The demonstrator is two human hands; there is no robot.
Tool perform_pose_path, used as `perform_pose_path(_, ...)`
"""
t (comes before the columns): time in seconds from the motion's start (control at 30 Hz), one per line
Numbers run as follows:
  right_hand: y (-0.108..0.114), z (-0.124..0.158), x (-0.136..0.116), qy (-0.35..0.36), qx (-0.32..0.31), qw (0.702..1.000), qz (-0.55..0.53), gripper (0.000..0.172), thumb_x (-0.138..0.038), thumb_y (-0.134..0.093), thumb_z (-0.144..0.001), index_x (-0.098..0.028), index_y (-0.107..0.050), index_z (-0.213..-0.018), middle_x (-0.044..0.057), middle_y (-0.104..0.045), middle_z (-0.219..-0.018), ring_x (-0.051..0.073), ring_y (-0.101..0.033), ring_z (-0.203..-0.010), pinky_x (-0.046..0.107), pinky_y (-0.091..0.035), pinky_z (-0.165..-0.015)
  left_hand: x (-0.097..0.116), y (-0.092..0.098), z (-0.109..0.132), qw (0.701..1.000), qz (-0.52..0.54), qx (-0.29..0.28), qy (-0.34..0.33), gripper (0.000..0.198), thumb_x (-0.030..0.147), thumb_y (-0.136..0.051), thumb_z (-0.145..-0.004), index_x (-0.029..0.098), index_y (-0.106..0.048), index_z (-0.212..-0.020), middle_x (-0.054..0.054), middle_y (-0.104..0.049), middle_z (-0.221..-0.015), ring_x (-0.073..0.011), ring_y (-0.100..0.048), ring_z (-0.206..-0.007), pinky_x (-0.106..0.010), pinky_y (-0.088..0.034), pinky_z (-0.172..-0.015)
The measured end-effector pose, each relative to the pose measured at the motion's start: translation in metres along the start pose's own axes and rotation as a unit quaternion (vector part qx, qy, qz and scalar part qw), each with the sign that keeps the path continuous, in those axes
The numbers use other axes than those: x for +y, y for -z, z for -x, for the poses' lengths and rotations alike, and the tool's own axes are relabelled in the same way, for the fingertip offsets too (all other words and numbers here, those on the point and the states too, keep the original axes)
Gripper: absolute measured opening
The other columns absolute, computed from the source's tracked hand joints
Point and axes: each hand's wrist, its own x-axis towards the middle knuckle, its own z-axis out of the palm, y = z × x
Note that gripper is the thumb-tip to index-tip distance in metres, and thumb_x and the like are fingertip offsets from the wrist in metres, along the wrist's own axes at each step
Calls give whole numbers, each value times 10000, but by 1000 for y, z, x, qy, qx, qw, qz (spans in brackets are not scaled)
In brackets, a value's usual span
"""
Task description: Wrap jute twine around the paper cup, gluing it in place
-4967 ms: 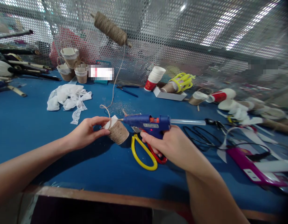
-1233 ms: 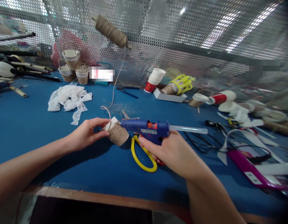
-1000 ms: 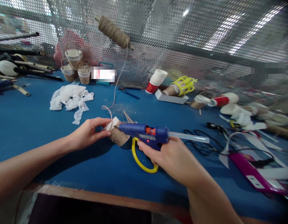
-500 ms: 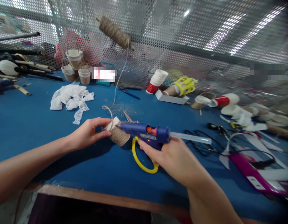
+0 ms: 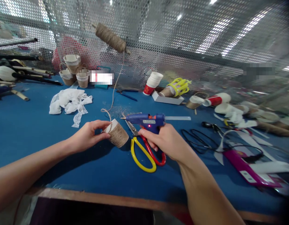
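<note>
My left hand grips a small paper cup wrapped in brown twine, tilted on its side, by its white end. A strand of twine runs from the cup up to a spool mounted on the mesh. My right hand is closed round the handle of a blue glue gun. The gun has a lit red light and a clear glue stick out of its back. Its nozzle points left, just above the cup and apart from it. Scissors with yellow and red handles lie under the gun.
White lace lies at the left, before several twine-covered baskets. Pliers, stacked paper cups and a white box lid stand along the perforated metal screen. A purple power strip and black cable lie at the right.
My right hand has drawn the glue gun up and away from the twine-wrapped cup, uncovering more of the scissors. My left hand still holds the cup. The view has shifted slightly.
</note>
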Motion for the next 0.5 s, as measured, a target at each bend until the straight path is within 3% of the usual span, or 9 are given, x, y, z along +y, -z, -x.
perform_pose_path(0.1,6,-14,14,-7,45,995,-92,352,-333,-563,-754,-178,-449,-460,-41,-470,-396,75,-440,-388,225,-390,-482,0,0,0,1000,-9,-3,4,372,344,-542,-758,121,-598,-1051,-119,-663,-1001,-240,-602,-899,-357,-469,-800)
perform_pose_path(0.23,11,-38,41,-106,205,968,-102,187,-316,-599,-745,-143,-556,-689,-11,-560,-577,85,-497,-491,208,-392,-481,-2,-1,0,1000,-11,3,4,406,344,-538,-757,97,-579,-1076,-132,-660,-989,-234,-603,-893,-366,-462,-819)
perform_pose_path(0.37,10,-57,64,-161,210,962,-68,274,-318,-497,-839,-101,-555,-683,10,-514,-546,85,-467,-453,226,-406,-463,-5,-3,-1,999,-26,15,-12,361,309,-541,-755,122,-587,-1060,-93,-675,-913,-203,-609,-825,-348,-478,-777)
perform_pose_path(0.5,7,-65,77,-200,179,963,-35,290,-353,-493,-860,-90,-572,-955,67,-605,-860,131,-586,-688,293,-493,-615,-5,-4,-2,998,-38,21,-34,327,273,-538,-760,133,-597,-1049,-82,-672,-889,-183,-597,-779,-335,-478,-744)
